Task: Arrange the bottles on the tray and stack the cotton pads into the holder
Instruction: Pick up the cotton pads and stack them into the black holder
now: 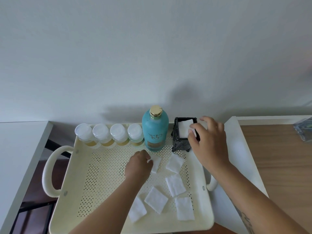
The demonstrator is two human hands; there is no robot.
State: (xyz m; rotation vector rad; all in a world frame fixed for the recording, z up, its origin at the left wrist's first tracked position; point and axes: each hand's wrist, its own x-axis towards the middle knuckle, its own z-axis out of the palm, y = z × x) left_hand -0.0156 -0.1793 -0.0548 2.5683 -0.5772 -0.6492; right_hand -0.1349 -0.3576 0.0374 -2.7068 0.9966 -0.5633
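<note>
Teal bottle [155, 132] upright, gold cap [155, 110] pointing up.

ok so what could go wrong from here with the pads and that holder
1. The right hand pinches the top pad at the rim of the narrow black holder. An off-centre push might tip it against the teal bottle close beside it.
2. The left hand pinches a loose pad by one edge, so it could fold and stack crooked.
</note>
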